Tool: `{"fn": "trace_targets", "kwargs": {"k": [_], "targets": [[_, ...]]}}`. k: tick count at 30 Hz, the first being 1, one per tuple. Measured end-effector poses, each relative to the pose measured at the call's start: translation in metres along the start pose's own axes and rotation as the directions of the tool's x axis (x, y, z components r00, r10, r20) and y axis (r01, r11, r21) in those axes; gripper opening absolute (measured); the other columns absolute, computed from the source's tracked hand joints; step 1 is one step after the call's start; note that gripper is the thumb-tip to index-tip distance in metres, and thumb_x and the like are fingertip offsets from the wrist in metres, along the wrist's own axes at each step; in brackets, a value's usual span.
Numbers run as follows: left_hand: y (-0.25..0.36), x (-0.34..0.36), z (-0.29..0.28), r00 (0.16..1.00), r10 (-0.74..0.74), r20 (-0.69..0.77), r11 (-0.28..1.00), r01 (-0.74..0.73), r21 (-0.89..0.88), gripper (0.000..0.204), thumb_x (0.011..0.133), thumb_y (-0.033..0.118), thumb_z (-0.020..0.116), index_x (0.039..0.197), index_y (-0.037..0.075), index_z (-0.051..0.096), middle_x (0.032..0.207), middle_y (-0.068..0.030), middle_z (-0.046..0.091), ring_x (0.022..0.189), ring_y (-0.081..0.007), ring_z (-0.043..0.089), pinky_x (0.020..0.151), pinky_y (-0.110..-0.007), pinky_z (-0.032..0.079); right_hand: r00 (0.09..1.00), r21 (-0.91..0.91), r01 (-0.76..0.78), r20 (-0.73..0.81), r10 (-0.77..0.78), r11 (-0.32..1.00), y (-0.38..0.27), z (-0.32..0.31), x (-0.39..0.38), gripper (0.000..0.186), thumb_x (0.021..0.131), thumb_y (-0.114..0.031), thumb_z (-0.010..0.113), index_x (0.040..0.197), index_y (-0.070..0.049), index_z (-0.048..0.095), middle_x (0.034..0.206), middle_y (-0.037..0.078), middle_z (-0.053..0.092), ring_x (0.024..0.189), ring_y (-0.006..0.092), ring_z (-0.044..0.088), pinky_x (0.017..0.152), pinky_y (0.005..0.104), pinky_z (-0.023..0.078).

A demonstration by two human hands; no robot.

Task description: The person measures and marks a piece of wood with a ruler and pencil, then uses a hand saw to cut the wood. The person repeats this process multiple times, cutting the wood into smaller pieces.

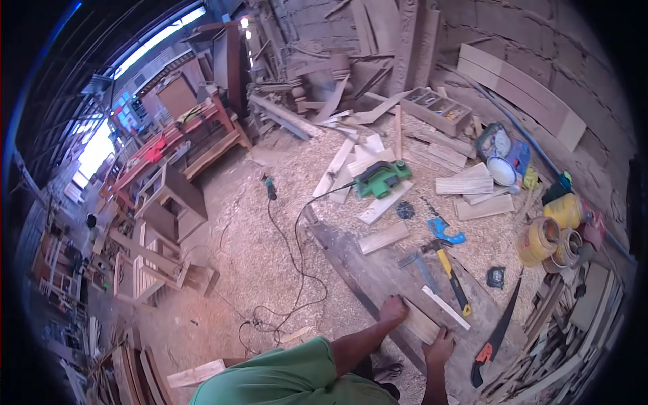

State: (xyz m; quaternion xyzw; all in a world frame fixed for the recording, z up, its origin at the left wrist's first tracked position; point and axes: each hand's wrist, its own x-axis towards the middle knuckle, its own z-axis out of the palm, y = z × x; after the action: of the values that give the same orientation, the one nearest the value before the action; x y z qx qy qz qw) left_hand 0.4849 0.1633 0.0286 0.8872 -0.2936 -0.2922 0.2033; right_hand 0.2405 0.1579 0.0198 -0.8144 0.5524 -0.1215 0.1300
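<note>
A short pale wooden board [420,322] lies at the near edge of the dark bench plank [351,260]. My left hand [393,309] is closed on its far-left end, and my right hand [440,347] grips the near-right end. Beside the board rests a thin pale wood strip [446,308]. Just past it are a hammer [453,280] with a yellow and black handle and a metal square [426,273]. To the right of my right hand lies a handsaw [496,331] with an orange and black handle.
A green electric planer [383,181] with a black cord sits farther off among wood offcuts [466,183]. Nearby are a blue-handled tool [445,231] and a dark tape measure [496,277]. Yellow tins [538,241] stand at right; shavings [256,223] cover the floor.
</note>
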Motion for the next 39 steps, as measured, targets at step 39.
{"fn": "trace_targets", "kwargs": {"k": [39], "targets": [[-0.027, -0.005, 0.013, 0.965, 0.256, 0.054, 0.949, -0.240, -0.207, 0.059, 0.076, 0.033, 0.090, 0.124, 0.003, 0.075, 0.112, -0.0236, 0.076, 0.111, -0.0442, 0.072, 0.097, -0.053, 0.058, 0.995, 0.114, 0.015, 0.099, -0.026, 0.993, 0.015, -0.009, 0.004, 0.091, 0.066, -0.023, 0.092, 0.146, -0.001, 0.055, 0.139, 0.023, 0.058, 0.129, 0.0458, 0.059, 0.114, 0.0560, 0.048]]}}
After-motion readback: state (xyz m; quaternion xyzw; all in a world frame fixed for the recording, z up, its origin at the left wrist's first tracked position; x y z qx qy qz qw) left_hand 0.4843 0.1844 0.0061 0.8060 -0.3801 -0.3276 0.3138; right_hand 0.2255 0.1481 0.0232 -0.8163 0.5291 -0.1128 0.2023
